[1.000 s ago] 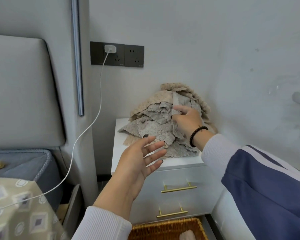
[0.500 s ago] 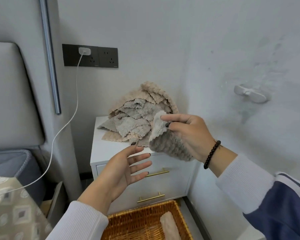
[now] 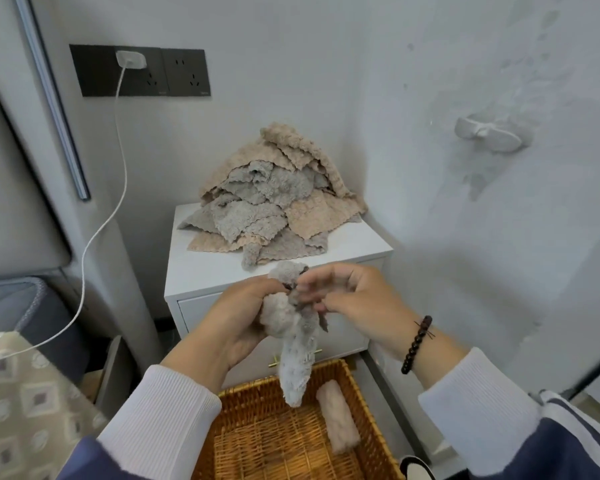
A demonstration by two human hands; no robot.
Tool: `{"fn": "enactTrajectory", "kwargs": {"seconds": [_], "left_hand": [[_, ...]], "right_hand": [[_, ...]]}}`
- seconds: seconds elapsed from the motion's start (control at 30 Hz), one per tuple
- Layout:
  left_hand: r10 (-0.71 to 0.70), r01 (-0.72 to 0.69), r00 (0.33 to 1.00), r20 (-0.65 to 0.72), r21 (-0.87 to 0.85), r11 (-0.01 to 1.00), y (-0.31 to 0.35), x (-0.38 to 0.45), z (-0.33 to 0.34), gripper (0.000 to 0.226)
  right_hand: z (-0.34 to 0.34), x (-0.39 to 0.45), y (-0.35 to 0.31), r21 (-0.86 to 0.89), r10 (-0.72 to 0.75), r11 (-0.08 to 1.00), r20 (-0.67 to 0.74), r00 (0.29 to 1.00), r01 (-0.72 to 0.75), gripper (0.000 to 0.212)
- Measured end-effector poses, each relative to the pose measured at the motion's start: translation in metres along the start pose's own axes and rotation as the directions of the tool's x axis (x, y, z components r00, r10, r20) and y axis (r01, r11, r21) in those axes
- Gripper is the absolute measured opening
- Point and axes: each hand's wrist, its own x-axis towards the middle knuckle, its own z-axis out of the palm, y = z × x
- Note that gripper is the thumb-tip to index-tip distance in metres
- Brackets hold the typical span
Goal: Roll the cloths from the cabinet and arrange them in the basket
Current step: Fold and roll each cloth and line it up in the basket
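Far left: a white charging cable (image 3: 116, 188) is hanging from a dark wall socket panel (image 3: 139, 71), clear of the work.

Left hand (image 3: 236, 323) is curling round the upper, bunched part of a grey fluffy cloth with a scalloped edge (image 3: 293, 351), fingers wrapped on the fabric. The cloth's lower end is dangling loose over a woven wicker basket (image 3: 371, 420) on the floor. No tidy roll is showing yet; judged as the start of rolling.

Centre, behind the hands: a heap of grey and beige scalloped cloths (image 3: 274, 202) is sitting on the surface of a white bedside cabinet with brass handles (image 3: 201, 268), untouched and well apart from the held cloth.

Right hand (image 3: 354, 299), beaded bracelet at the wrist, is pinching the cloth's top edge with its fingertips, just beside the left hand.

In the basket, right side: one pale pink rolled cloth (image 3: 336, 420) is lying along the wall.

Risks, as judgement:
- Rolling in mid-air with the tail hanging may be giving a slack, uneven roll that springs open once set down.
- A light pinch on plush fabric could slip, dropping the cloth unrolled into the basket.
- The heap looks loosely stacked; tugging the next cloth could slide others off.
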Motion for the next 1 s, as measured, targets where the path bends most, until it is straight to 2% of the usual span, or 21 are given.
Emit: {"fn": "enactTrajectory", "kwargs": {"seconds": [0.07, 0.13, 0.23, 0.33, 0.4, 0.47, 0.5, 0.53, 0.57, 0.63, 0.7, 0.77, 0.8, 0.93, 1.0], "left_hand": [[-0.019, 0.019, 0.999, -0.030, 0.014, 1.000, 0.001, -0.001, -0.003, 0.005], [-0.045, 0.045, 0.999, 0.019, 0.013, 0.999, 0.002, -0.005, -0.006, 0.007], [-0.080, 0.073, 0.985, 0.154, 0.052, 0.996, 0.002, -0.014, -0.007, 0.019], [-0.074, 0.064, 0.967, 0.243, 0.048, 0.997, 0.002, -0.022, -0.003, 0.019], [-0.039, 0.049, 0.962, 0.270, -0.029, 0.998, 0.002, -0.026, 0.000, 0.028], [0.024, 0.018, 0.947, 0.319, -0.126, 0.992, 0.001, -0.028, 0.000, 0.042], [0.061, -0.004, 0.934, 0.351, -0.159, 0.987, 0.000, -0.029, -0.001, 0.048], [0.090, -0.028, 0.919, 0.384, -0.164, 0.986, -0.002, -0.030, -0.002, 0.056], [0.111, -0.063, 0.905, 0.410, -0.128, 0.990, -0.004, -0.031, -0.003, 0.064], [0.130, -0.165, 0.900, 0.416, 0.050, 0.985, -0.008, -0.034, -0.004, 0.069], [0.166, -0.275, 0.923, 0.348, 0.291, 0.917, -0.012, -0.035, -0.006, 0.054], [0.243, -0.331, 0.942, 0.234, 0.515, 0.791, -0.017, -0.035, -0.006, 0.026], [0.272, -0.337, 0.942, 0.198, 0.570, 0.749, -0.019, -0.035, -0.008, 0.015], [0.306, -0.339, 0.938, 0.161, 0.597, 0.727, -0.018, -0.033, -0.018, 0.024], [0.297, -0.324, 0.944, 0.142, 0.571, 0.754, -0.016, -0.031, -0.023, 0.022]], "right_hand": [[-0.011, 0.002, 0.004, -0.269, -0.043, 0.963, -0.091, 0.995, 0.017, 0.044], [-0.019, 0.003, 0.010, -0.422, -0.060, 0.906, -0.088, 0.994, 0.018, 0.053], [-0.023, 0.002, 0.017, -0.403, 0.047, 0.915, 0.032, 0.998, -0.030, 0.067], [-0.021, 0.001, 0.018, -0.483, 0.012, 0.875, 0.070, 0.997, 0.023, 0.042], [-0.020, -0.001, 0.014, -0.525, -0.054, 0.850, 0.004, 0.999, 0.048, 0.024], [-0.022, -0.003, 0.011, -0.489, -0.093, 0.872, -0.093, 0.991, 0.036, 0.013], [-0.025, -0.004, 0.009, -0.464, -0.096, 0.886, -0.141, 0.985, 0.020, 0.010], [-0.027, -0.005, 0.007, -0.446, -0.093, 0.895, -0.189, 0.978, -0.002, 0.017], [-0.030, -0.007, 0.007, -0.429, -0.090, 0.903, -0.236, 0.968, -0.020, 0.027], [-0.035, -0.009, 0.007, -0.382, -0.080, 0.923, -0.313, 0.946, -0.049, 0.044], [-0.038, -0.011, 0.004, -0.334, -0.060, 0.941, -0.332, 0.941, -0.058, 0.051], [-0.044, -0.010, 0.003, -0.279, -0.042, 0.959, -0.338, 0.940, -0.057, 0.052], [-0.047, -0.011, 0.003, -0.262, -0.025, 0.963, -0.321, 0.947, -0.063, 0.052], [-0.059, -0.012, 0.003, -0.323, 0.000, 0.945, -0.169, 0.986, -0.056, 0.053], [-0.063, -0.013, 0.003, -0.364, 0.043, 0.930, -0.050, 0.998, -0.058, 0.076]]}}
